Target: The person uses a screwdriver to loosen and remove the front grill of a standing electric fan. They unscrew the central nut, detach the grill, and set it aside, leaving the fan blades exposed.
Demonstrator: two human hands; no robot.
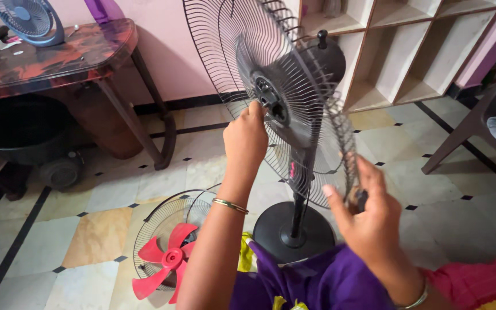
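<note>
Landmark: dark table (58, 60) with red-marbled top, upper left. Small blue fan (28, 18) on its top, far edge. Black tub (21, 129) beneath it. Red fan blade (165, 261) inside loose wire grille (162, 221) on tiled floor (431, 201), below-right of table. Wooden cubby shelf (409, 46) far right of table. Brown chair (477, 123) beyond shelf.

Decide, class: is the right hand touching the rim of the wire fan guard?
Touching. The head view shows the right hand with its fingers curled around the lower rim of the wire fan guard.
</note>
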